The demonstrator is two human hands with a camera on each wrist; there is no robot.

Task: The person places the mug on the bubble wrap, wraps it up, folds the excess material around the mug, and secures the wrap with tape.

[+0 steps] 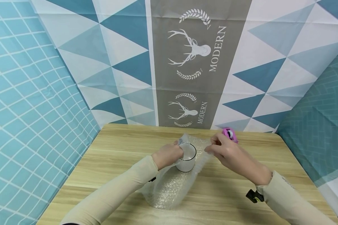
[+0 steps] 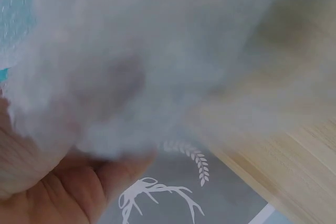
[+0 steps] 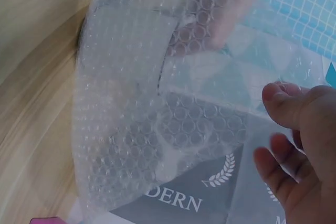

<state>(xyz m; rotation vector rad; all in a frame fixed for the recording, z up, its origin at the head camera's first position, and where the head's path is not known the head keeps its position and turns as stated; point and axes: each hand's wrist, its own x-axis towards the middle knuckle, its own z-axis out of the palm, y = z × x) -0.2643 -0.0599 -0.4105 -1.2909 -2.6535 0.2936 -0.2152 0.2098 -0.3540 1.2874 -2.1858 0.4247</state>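
A white mug with a dark rim stands upright on a sheet of clear bubble wrap, whose sides rise around it. My left hand grips the sheet's left side, right at the mug's rim. In the left wrist view the blurred wrap covers part of that hand. At the mug's right, my right hand pinches the raised edge of the wrap between thumb and forefinger. The right wrist view shows the other fingers apart from the sheet, and the mug dimly through the bubbles.
A pink tape dispenser lies at the table's back edge, just beyond my right hand. The wood-grain table meets a patterned cloth behind. Blue tiled-pattern sheeting hangs at the left.
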